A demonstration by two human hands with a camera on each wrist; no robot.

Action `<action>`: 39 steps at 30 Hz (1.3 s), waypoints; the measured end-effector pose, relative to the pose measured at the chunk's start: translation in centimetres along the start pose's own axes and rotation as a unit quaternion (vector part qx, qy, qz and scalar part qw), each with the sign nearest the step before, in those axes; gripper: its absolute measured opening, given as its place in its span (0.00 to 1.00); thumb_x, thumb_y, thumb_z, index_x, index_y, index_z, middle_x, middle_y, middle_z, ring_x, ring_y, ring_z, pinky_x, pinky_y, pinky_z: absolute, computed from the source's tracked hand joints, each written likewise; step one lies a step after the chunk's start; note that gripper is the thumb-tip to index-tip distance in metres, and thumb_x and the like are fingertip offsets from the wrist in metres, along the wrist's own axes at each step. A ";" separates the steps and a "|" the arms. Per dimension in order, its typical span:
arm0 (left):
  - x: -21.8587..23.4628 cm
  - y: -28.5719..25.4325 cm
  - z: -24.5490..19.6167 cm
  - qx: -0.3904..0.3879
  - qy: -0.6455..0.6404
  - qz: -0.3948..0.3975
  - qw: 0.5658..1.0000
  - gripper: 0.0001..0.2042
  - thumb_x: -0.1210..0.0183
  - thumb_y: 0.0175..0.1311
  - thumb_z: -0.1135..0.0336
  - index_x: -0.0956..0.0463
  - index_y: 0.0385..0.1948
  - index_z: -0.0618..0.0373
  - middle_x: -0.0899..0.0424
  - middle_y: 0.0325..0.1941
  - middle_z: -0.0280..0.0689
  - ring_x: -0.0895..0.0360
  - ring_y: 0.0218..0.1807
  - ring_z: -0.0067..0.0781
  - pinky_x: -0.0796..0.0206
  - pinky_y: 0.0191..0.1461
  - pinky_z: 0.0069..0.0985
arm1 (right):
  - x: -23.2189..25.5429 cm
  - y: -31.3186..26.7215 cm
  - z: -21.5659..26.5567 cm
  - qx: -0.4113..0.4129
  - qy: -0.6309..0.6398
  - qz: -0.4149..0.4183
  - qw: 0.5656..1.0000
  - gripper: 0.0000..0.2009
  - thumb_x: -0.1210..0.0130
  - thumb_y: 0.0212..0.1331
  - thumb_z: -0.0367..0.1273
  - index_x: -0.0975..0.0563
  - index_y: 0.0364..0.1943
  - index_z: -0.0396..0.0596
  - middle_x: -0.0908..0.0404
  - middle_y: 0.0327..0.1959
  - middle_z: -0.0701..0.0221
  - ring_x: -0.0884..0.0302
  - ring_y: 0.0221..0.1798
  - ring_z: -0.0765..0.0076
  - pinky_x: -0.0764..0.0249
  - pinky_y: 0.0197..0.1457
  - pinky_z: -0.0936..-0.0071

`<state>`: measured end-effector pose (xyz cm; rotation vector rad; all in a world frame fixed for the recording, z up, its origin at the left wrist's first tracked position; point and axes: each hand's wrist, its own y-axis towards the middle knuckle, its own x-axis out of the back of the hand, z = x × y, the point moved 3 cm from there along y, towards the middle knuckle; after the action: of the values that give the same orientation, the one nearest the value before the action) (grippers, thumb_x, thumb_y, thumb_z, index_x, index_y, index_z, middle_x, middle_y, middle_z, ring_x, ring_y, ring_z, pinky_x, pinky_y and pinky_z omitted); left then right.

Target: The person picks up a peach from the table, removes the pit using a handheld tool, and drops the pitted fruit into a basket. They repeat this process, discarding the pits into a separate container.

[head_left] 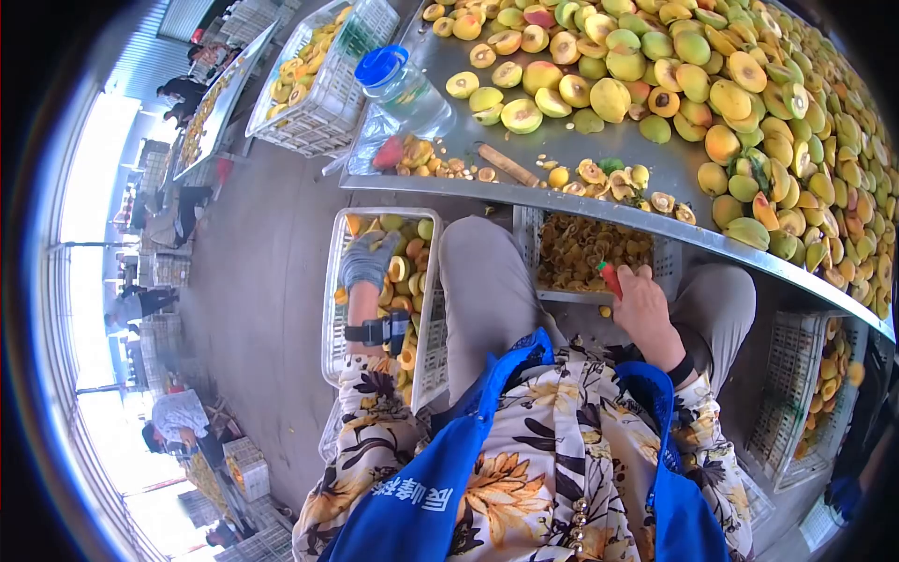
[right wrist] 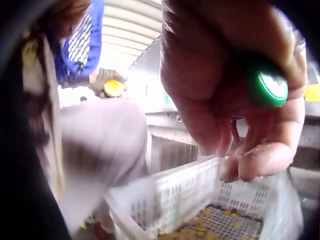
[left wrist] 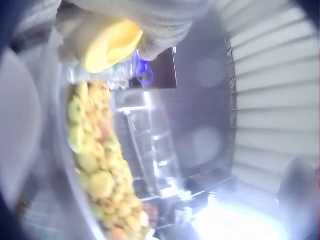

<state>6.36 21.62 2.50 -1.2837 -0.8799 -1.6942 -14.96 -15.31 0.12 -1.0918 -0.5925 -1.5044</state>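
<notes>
The gloved left hand (head_left: 367, 259) is gripping 1 yellow fruit half (left wrist: 111, 44) over the white crate (head_left: 331, 309) of halves beside the knee. The bare right hand (head_left: 644, 309) is curling around a tool with a green end (right wrist: 268, 86), hovering above the crate of pits (head_left: 667, 265) under the metal table (head_left: 524, 145).

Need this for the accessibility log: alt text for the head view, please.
Seen from above, a seated person's gloved left hand holds a fruit half over a white crate of halves, while the bare right hand grips a red-and-green tool over a crate of pits. A metal table ahead is heaped with cut yellow-green fruit.
</notes>
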 end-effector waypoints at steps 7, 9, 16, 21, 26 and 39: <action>8.1 11.9 -10.4 0.097 -0.290 0.047 0.951 0.27 0.46 0.47 0.45 0.31 0.49 0.46 0.26 0.47 0.46 0.28 0.48 0.43 0.37 0.49 0.35 | 2.0 0.4 3.1 0.102 0.108 -0.062 0.987 0.07 0.49 0.47 0.28 0.30 0.32 0.45 0.30 0.31 0.57 0.27 0.31 0.49 0.29 0.32 0.60; 7.2 18.1 -14.7 0.058 -0.214 0.088 0.971 0.34 0.43 0.43 0.43 0.37 0.54 0.50 0.29 0.51 0.49 0.31 0.52 0.47 0.39 0.54 0.34 | 2.6 0.2 3.1 0.105 0.128 -0.064 0.984 0.07 0.49 0.47 0.29 0.30 0.31 0.46 0.30 0.30 0.59 0.28 0.30 0.48 0.30 0.31 0.59; 4.6 23.6 -21.4 -0.001 -0.152 0.230 0.961 0.38 0.36 0.38 0.49 0.39 0.55 0.51 0.31 0.54 0.44 0.32 0.54 0.43 0.38 0.55 0.33 | 4.7 -1.0 1.8 0.042 0.204 -0.064 0.976 0.11 0.47 0.47 0.30 0.31 0.37 0.46 0.25 0.26 0.55 0.27 0.31 0.47 0.31 0.32 0.60; 8.6 16.8 -21.5 -0.132 -0.366 0.107 0.915 0.38 0.33 0.34 0.57 0.39 0.54 0.51 0.29 0.51 0.44 0.28 0.48 0.41 0.36 0.51 0.30 | 5.9 1.6 1.7 -0.025 0.323 -0.131 0.937 0.22 0.41 0.45 0.35 0.33 0.44 0.42 0.25 0.29 0.52 0.24 0.32 0.51 0.29 0.36 0.67; 13.1 7.1 -23.6 -0.275 -0.415 -0.001 0.867 0.38 0.35 0.36 0.64 0.42 0.56 0.51 0.34 0.54 0.46 0.30 0.49 0.42 0.37 0.53 0.31 | 4.3 4.9 3.2 0.016 0.510 -0.144 0.848 0.27 0.40 0.47 0.40 0.36 0.47 0.39 0.26 0.27 0.66 0.27 0.31 0.69 0.30 0.37 0.76; 7.5 2.9 -25.3 0.079 -0.947 0.169 0.260 0.26 0.54 0.60 0.49 0.42 0.55 0.57 0.25 0.38 0.36 0.25 0.37 0.29 0.28 0.39 0.26 | 2.1 3.1 6.6 -0.102 0.725 0.014 0.682 0.15 0.48 0.55 0.36 0.37 0.40 0.44 0.29 0.19 0.67 0.33 0.13 0.73 0.35 0.15 0.74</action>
<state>-2.20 -3.49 3.91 -2.6206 -1.4646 1.3296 -9.82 -11.58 4.26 0.2062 0.7322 -1.8851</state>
